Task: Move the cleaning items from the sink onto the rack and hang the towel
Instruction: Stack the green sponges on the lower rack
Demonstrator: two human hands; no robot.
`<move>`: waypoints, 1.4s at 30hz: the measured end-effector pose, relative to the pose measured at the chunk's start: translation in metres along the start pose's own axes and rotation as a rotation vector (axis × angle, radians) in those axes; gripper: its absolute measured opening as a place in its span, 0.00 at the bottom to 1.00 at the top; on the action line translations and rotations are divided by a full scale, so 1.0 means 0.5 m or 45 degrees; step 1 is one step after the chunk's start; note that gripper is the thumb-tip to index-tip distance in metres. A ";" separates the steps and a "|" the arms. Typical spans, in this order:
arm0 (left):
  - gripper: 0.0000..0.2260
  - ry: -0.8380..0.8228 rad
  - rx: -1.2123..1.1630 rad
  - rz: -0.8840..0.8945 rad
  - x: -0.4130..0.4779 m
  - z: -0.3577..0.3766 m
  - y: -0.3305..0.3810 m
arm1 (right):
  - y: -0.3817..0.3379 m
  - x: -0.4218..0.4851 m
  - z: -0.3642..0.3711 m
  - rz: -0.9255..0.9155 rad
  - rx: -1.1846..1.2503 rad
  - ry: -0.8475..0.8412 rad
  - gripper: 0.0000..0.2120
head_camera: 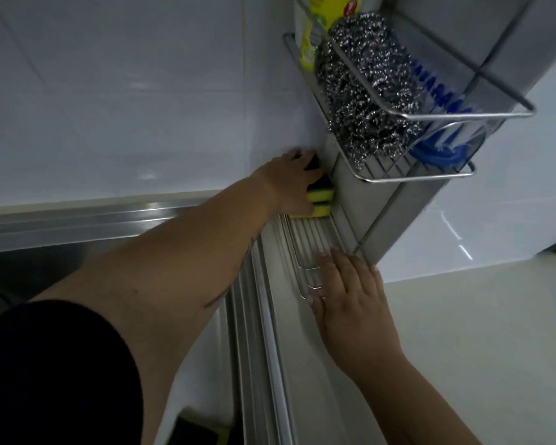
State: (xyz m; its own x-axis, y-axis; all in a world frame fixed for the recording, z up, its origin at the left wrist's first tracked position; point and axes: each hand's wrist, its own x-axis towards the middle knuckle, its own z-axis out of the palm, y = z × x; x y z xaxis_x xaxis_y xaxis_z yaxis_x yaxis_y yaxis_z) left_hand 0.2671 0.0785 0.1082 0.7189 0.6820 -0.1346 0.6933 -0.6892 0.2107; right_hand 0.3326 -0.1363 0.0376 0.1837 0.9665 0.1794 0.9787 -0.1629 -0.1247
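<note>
A steel rack point(398, 178) stands against the white wall beside the sink. Its upper basket holds steel wool point(366, 91), a blue brush point(443, 91) and a yellow bottle point(321, 24). My left hand point(289, 178) grips a stack of yellow sponges with dark scouring sides point(418, 200) at the far end of the rack's lower shelf point(312, 239). My right hand point(350, 290) lies flat with fingers spread on the near end of that lower shelf, holding nothing. No towel is in view.
The steel sink point(29, 268) lies at the left, with its ridged rim point(247, 332) running toward me. A pale counter point(479, 332) spreads to the right. Another dark and yellow sponge point(196, 431) shows at the bottom edge.
</note>
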 end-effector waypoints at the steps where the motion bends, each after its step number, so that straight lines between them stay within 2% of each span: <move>1: 0.30 -0.007 0.038 0.025 0.003 0.006 -0.003 | -0.001 0.000 0.002 0.001 -0.005 0.011 0.25; 6: 0.37 0.045 0.171 0.051 0.020 0.018 -0.007 | -0.001 0.000 0.006 0.007 0.011 0.026 0.25; 10: 0.47 0.066 0.019 0.086 0.009 0.006 -0.027 | 0.002 0.003 -0.007 -0.008 -0.013 -0.079 0.27; 12: 0.46 0.085 -0.037 0.112 -0.029 -0.007 -0.047 | -0.002 0.003 -0.026 -0.019 -0.003 -0.155 0.31; 15: 0.40 0.161 -0.163 0.087 -0.136 -0.010 -0.084 | -0.022 -0.016 -0.060 -0.052 0.113 -0.233 0.36; 19: 0.38 0.221 -0.237 0.049 -0.319 0.070 -0.135 | -0.073 -0.100 -0.070 -0.136 0.200 -0.250 0.35; 22: 0.38 0.106 -0.234 -0.029 -0.445 0.173 -0.159 | -0.110 -0.158 -0.043 -0.160 0.238 -0.383 0.37; 24: 0.39 -0.055 -0.194 -0.040 -0.517 0.240 -0.158 | -0.129 -0.184 -0.020 -0.168 0.244 -0.460 0.38; 27: 0.41 -0.411 -0.114 0.078 -0.589 0.334 -0.148 | -0.145 -0.207 0.011 -0.182 0.250 -0.480 0.38; 29: 0.42 -0.555 -0.053 0.166 -0.620 0.381 -0.146 | -0.145 -0.216 0.031 -0.196 0.179 -0.484 0.38; 34: 0.41 -0.619 0.072 0.241 -0.649 0.439 -0.157 | -0.145 -0.220 0.051 -0.177 0.121 -0.446 0.36; 39: 0.39 -0.572 0.188 0.317 -0.645 0.476 -0.169 | -0.147 -0.219 0.051 -0.169 0.118 -0.432 0.36; 42: 0.36 -0.566 0.242 0.259 -0.634 0.482 -0.167 | -0.148 -0.219 0.052 -0.163 0.113 -0.437 0.36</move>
State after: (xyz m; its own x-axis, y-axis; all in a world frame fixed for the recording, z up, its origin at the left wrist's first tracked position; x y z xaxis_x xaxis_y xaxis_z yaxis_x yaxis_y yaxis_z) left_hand -0.0066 -0.1390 -0.0999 0.7633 0.3884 -0.5162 0.5047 -0.8573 0.1012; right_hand 0.2376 -0.2249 0.0017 0.0046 0.9907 -0.1363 0.9773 -0.0333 -0.2091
